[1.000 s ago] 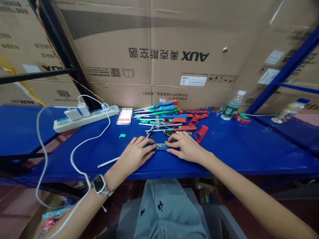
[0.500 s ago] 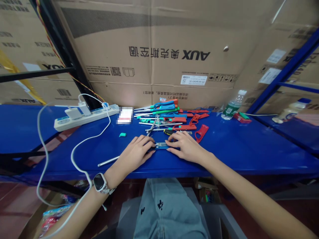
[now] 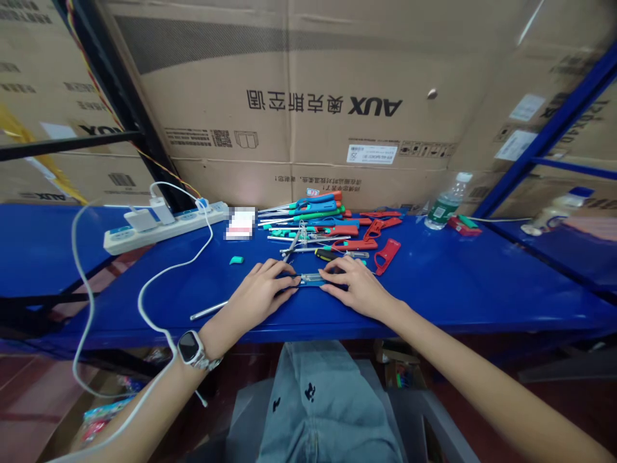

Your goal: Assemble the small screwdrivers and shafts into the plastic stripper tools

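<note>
Between both hands, low over the blue table, is an opened lighter body with a blue shell and a clear inner part. My left hand pinches its left end, fingers closed. At the other end, the fingertips of my right hand are closed on it too; fingers hide both ends. A metal tube sticks out from behind my left wrist. Just beyond the hands lie a screwdriver with a black and yellow handle and a slim metal tool. A red handle shell rests right of them.
Several long-necked lighters are piled behind the hands. A small teal piece lies left. Further left are a white power strip and a looping white cable. A water bottle stands at right, before a large cardboard box.
The view has shifted slightly. Both hands keep their hold on the lighter body, with only small finger movement at most.
</note>
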A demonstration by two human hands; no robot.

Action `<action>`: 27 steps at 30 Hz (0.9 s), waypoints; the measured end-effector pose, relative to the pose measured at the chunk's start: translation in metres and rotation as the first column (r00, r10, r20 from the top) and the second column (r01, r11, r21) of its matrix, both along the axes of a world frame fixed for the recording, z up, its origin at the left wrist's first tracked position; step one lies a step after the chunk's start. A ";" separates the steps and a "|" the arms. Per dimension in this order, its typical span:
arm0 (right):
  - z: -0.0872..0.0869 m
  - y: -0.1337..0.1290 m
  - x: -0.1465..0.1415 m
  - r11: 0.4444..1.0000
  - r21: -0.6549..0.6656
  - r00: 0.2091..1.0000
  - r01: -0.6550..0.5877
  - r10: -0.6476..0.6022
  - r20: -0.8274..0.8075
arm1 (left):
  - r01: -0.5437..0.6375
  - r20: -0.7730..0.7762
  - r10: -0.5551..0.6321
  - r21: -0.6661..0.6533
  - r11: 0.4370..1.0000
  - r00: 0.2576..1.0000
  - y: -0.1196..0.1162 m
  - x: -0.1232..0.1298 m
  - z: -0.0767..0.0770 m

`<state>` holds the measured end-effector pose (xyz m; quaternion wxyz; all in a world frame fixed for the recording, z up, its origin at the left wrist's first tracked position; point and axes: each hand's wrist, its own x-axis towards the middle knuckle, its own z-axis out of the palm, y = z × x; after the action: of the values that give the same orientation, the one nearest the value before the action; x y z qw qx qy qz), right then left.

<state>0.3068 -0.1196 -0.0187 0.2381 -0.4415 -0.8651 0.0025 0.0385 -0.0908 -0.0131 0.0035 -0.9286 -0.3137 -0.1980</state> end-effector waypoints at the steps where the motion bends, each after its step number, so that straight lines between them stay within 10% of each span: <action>1: 0.001 0.000 -0.001 1.000 0.005 1.000 0.007 -0.007 0.018 | 0.002 -0.008 -0.002 -0.006 1.000 1.000 0.000 0.000 0.001; 17: 0.001 0.018 0.024 0.996 -0.030 0.995 -0.086 0.085 -0.048 | 0.245 -0.104 -0.235 0.101 0.964 0.966 0.032 0.003 0.010; 27: -0.004 0.018 0.024 0.995 0.011 0.994 -0.094 0.095 -0.048 | 0.216 -0.163 -0.183 0.217 0.952 0.970 0.026 0.006 0.010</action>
<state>0.3303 -0.1014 -0.0230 0.2606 -0.3989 -0.8790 0.0207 0.0443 -0.0652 -0.0033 0.1146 -0.9604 -0.1917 -0.1668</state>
